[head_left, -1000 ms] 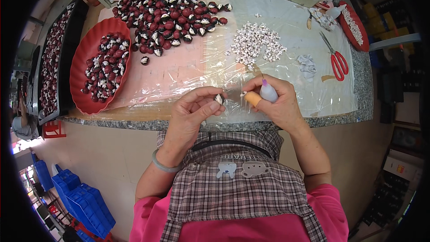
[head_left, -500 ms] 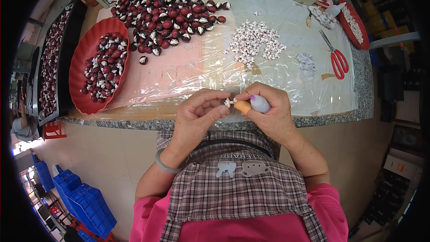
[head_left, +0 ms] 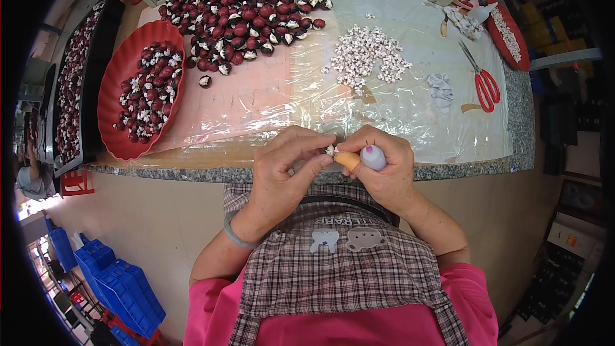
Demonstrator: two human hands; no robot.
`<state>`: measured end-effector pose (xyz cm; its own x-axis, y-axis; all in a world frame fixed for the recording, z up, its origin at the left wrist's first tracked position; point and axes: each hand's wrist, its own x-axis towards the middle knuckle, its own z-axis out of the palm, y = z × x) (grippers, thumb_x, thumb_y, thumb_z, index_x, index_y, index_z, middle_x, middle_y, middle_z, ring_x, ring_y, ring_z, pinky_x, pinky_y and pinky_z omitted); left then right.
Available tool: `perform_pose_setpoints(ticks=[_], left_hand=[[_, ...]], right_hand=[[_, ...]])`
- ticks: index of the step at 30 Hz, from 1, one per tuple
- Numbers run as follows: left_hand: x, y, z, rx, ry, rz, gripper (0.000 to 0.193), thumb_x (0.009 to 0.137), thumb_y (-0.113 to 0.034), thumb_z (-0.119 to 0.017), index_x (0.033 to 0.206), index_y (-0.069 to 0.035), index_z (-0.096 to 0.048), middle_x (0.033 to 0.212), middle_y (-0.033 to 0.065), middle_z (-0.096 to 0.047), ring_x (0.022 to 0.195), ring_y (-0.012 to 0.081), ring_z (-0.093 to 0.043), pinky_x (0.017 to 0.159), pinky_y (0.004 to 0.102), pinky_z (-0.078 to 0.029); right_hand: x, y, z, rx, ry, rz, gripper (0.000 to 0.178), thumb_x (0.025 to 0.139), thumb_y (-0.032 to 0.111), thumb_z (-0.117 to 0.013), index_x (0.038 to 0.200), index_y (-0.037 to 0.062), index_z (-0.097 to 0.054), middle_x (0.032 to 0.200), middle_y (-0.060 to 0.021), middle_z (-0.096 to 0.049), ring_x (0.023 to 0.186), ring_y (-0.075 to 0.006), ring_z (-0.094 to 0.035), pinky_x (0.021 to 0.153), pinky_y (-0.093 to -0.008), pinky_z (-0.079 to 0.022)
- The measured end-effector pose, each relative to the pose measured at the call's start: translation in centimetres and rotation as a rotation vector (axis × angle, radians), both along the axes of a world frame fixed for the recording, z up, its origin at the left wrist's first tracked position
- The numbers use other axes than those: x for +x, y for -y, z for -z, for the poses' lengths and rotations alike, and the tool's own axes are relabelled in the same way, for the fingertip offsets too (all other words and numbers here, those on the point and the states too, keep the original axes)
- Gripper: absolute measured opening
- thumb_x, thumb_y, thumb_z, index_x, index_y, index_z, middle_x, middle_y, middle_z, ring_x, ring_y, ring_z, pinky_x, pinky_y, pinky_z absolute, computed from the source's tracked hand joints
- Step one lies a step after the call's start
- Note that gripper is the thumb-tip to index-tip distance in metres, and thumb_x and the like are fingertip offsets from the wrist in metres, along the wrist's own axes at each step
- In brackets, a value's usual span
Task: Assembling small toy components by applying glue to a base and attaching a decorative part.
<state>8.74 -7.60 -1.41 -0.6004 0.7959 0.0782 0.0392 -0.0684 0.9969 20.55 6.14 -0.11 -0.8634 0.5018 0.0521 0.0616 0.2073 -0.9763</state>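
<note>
Close to the table's front edge, my left hand [head_left: 277, 168] pinches a small black-and-white round piece [head_left: 329, 151] between thumb and fingertips. My right hand [head_left: 396, 168] grips a pale squeeze bottle [head_left: 373, 159] with a purple tip. An orange finger cover [head_left: 348, 161] sits on one of its digits, whose end meets the round piece. Something small and whitish shows at that contact, mostly hidden by the fingertips. Beyond my hands lies a pile of small white pieces [head_left: 366, 57]. Farther left, a large heap of dark red, black and white round pieces [head_left: 240, 19] covers the table.
A red scalloped tray [head_left: 109, 125] at left holds round pieces with white tops. Red-handled scissors [head_left: 487, 90] and a crumpled white scrap [head_left: 441, 90] lie to the right. Behind them is a red dish [head_left: 522, 57] of white bits. Blue crates [head_left: 125, 288] stand on the floor.
My two hands have come slightly closer together, bringing the covered digit against the round piece. The squeeze bottle has tipped, so its purple tip shows lower and more toward the viewer.
</note>
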Motion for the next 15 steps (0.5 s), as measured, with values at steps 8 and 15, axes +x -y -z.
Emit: perform_pose_setpoints(ticks=[8,15], left_hand=[[-0.8,0.5,0.0,-0.023,0.205,0.064,0.026,0.082,0.001,-0.067,0.107,0.001,-0.064,0.099,0.0072,-0.058,0.089,0.0138,-0.062,0.076,0.0250,-0.055],[-7.7,2.9,-0.3,-0.026,-0.343,-0.219,0.030,0.075,0.011,-0.048,0.102,0.000,-0.054,0.114,0.0095,-0.050,0.086,0.0138,-0.054,0.079,0.0258,-0.046]], right_hand=[[-0.7,-0.2,0.0,0.059,-0.017,-0.065,0.016,0.077,0.001,-0.072,0.091,0.0024,-0.064,0.083,-0.0080,-0.067,0.076,-0.0171,-0.066,0.067,-0.0273,-0.051],[-0.7,-1.7,-1.0,0.008,0.025,-0.124,0.024,0.078,0.007,-0.072,0.101,0.0045,-0.066,0.081,-0.0056,-0.064,0.074,-0.0139,-0.061,0.068,-0.0263,-0.049]])
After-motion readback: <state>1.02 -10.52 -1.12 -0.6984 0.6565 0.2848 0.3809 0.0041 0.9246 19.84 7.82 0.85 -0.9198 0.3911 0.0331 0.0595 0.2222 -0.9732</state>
